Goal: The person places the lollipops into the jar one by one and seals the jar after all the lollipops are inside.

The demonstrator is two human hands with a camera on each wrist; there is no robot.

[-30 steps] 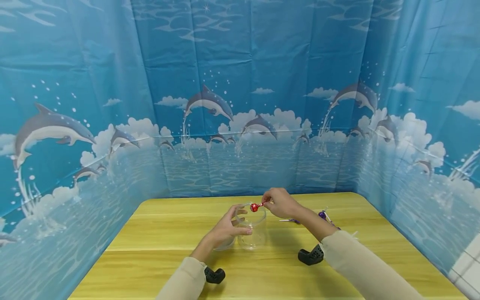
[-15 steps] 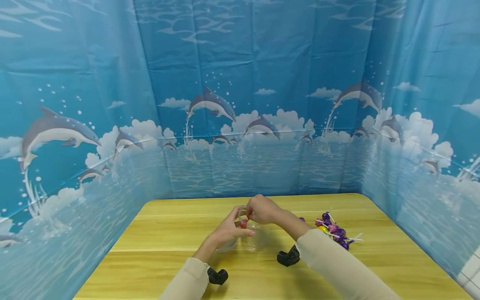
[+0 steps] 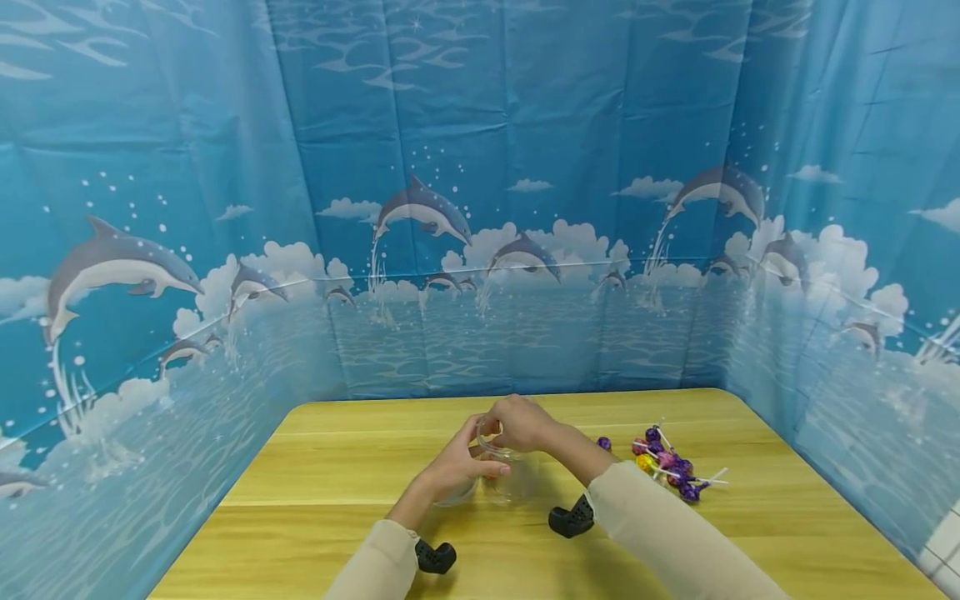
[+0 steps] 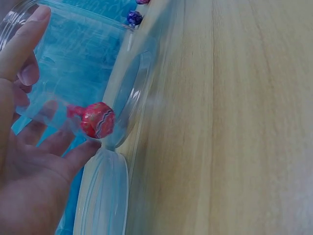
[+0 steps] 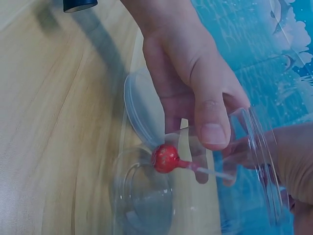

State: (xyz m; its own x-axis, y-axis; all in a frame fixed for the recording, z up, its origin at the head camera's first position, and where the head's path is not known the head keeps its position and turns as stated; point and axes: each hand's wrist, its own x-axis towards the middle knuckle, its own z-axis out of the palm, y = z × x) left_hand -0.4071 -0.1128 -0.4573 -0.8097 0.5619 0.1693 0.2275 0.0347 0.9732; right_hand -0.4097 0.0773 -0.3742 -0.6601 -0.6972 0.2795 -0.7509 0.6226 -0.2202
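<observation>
My left hand (image 3: 457,462) holds a clear plastic jar (image 3: 516,485) round its side, thumb in front and fingers behind. Inside, near the jar's bottom, is a red-wrapped lollipop (image 4: 99,120), its white stick pointing toward the mouth; the right wrist view shows the same lollipop (image 5: 165,159). My right hand (image 3: 517,423) is at the jar's mouth, fingers just inside the rim and apparently off the stick. Part of those fingers is hidden by the jar rim and left hand. A clear round lid (image 4: 105,196) lies beside the jar, under my left hand.
A pile of lollipops (image 3: 667,462) in purple, red, pink and yellow wrappers lies on the wooden table (image 3: 300,500) at right. One purple lollipop (image 3: 603,443) lies apart, partly behind my right forearm. A dolphin-print curtain (image 3: 480,333) encloses the table.
My right hand has moved left and down into the jar's mouth with the red lollipop, which has gone down inside the jar. My left hand has kept its grip, the jar tilting slightly.
</observation>
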